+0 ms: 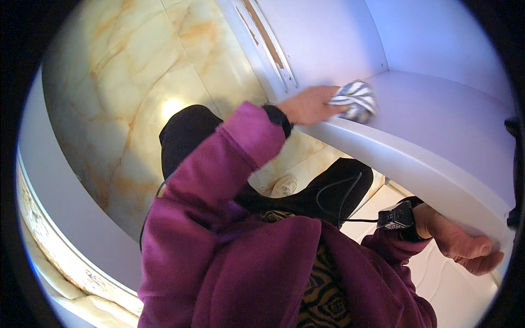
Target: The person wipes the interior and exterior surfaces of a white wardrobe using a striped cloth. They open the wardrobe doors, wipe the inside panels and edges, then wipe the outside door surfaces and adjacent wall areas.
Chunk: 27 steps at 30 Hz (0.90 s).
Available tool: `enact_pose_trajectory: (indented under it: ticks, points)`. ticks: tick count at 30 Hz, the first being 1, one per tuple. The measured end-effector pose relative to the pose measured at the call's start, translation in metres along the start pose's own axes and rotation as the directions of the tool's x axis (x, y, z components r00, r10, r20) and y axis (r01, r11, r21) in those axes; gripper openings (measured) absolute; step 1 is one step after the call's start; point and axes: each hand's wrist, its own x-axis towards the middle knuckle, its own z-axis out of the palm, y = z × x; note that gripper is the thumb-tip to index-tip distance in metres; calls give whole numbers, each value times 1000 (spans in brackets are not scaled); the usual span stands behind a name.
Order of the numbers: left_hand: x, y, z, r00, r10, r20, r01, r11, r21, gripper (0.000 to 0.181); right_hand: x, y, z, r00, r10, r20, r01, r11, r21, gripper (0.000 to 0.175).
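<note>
My left hand grips a crumpled blue-and-white striped cloth. The cloth is slightly blurred and lies against the near edge of a white shelf board, close to the upright side panel. Lower right, my right hand is beside the board's thick front edge. Its thumb and forefinger lie close together, while the other fingers are mostly hidden; nothing shows in it.
Two metal drawer runners run along the side panel, with brown patches between them. Marbled tiles cover the floor. A black device with a cable is strapped at my right wrist. A pale curved panel stands at the left.
</note>
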Motion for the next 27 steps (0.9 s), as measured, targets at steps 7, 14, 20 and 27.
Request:
enact_pose_trajectory:
  ticks: [7,14,20,27]
  points:
    - [59,-29,-98,944,196,-266,67,676,734,31,8,0,-3,997,1,80,8,994,-110,28]
    - [92,-97,-48,994,-48,99,-84,242,967,26,2,-10,-19,976,16,217,75,910,-407,69]
    - [20,-115,-136,702,-482,524,-379,369,849,16,7,-10,-18,978,-100,181,166,900,-402,32]
    - [-2,-43,-319,804,468,-367,169,411,896,45,1,-33,11,989,147,26,-117,872,-475,41]
